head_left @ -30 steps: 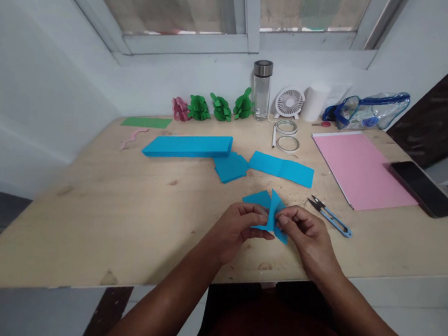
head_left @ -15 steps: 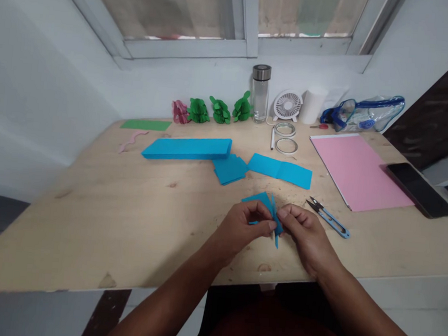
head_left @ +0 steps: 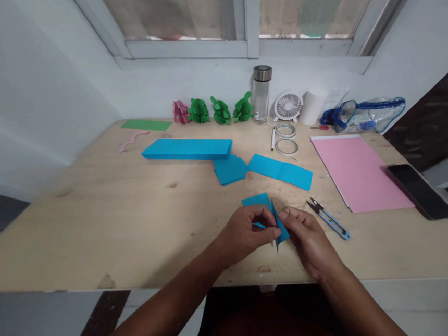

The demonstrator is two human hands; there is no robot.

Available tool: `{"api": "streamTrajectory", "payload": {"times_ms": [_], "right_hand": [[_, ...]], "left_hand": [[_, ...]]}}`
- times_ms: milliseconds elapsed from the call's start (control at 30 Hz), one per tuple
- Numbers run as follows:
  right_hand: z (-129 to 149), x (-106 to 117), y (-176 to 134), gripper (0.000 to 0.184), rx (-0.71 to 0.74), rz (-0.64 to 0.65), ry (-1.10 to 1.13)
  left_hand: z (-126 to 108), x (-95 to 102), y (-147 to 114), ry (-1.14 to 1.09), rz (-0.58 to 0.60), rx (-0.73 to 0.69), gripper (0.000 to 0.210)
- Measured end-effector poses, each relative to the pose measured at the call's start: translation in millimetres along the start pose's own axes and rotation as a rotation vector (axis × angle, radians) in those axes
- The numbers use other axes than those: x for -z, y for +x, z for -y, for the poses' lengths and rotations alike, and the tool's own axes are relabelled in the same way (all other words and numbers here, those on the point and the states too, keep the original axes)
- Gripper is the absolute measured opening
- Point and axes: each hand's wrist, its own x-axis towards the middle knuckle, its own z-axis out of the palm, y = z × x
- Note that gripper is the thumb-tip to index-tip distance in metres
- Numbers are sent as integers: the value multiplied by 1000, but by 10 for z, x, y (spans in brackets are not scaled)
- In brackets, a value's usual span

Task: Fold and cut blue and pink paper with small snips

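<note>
Between my two hands is a small folded piece of blue paper [head_left: 280, 228], standing on edge with its flaps slightly apart. My left hand [head_left: 248, 230] pinches it between thumb and fingers from the left. From the other side, my right hand [head_left: 307, 235] grips its edge with thumb and bent fingers. Another flat blue sheet [head_left: 255, 199] lies on the table just beyond my left hand, partly covered by it. Farther back are a stack of small blue squares [head_left: 230, 171] and a creased blue strip [head_left: 280, 171]. Thread snips [head_left: 330, 220] lie right of my right hand.
A long folded blue paper [head_left: 188, 147] lies at centre left. Pink sheets [head_left: 360, 174] and a phone [head_left: 422, 190] lie to the right. Along the wall stand paper flowers [head_left: 221, 110], a glass bottle [head_left: 260, 98], a small fan [head_left: 288, 106] and tape rolls [head_left: 286, 146].
The folded blue paper has turned so that more of its face shows, and its lower corner has swung right. My left thumb has slid slightly right along it.
</note>
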Motion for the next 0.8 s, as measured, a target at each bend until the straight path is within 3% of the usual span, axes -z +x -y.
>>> {"api": "streamTrajectory", "payload": {"times_ms": [267,800], "right_hand": [[-12,-8,-36,35,-71,2,132],[-49,-2,-54,37,-78,18,86]], "left_hand": [[-2,8,-30,-20,2,1,18],[1,-3,-48,14,22,-13,18]]}}
